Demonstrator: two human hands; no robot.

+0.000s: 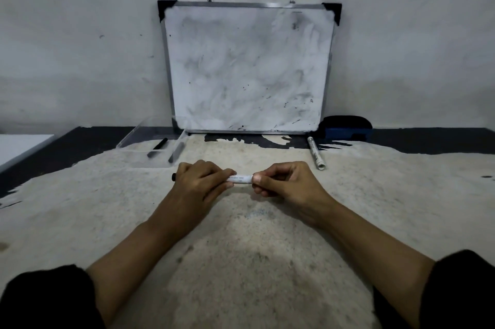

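both hands (199,184) (288,181) grip marker (241,179), mid-table.

Dim, flat indoor light
Soft shadows on counter (241,248), dark vignetted corners, wide-angle bending at edges, mostly sharp.

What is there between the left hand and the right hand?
In the head view, a short stretch of the white marker shows between them. The left hand grips one end and the right hand pinches the other.
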